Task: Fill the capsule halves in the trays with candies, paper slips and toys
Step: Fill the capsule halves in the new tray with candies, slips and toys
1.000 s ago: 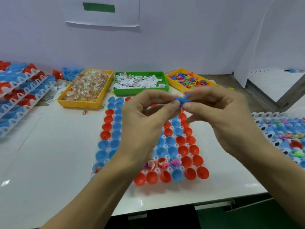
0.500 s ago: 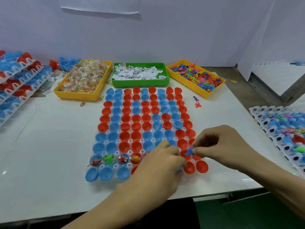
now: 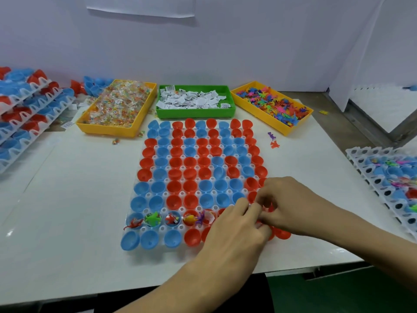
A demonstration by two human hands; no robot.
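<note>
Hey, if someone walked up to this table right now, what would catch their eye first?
Most striking is the big tray of red and blue capsule halves in the middle of the white table, with only part of its second-nearest row filled with small toys. The left hand and right hand meet over its near right corner. Behind it sit three bins: candies, paper slips and colourful toys.

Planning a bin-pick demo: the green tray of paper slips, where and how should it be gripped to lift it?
Probably by the two short end walls of the green tray, one hand per side, coming from left and right. It is a shallow rectangle with upright walls, and gaps show beside it toward the candy tray and toy tray. The capsule tray crowds its near side.
</note>
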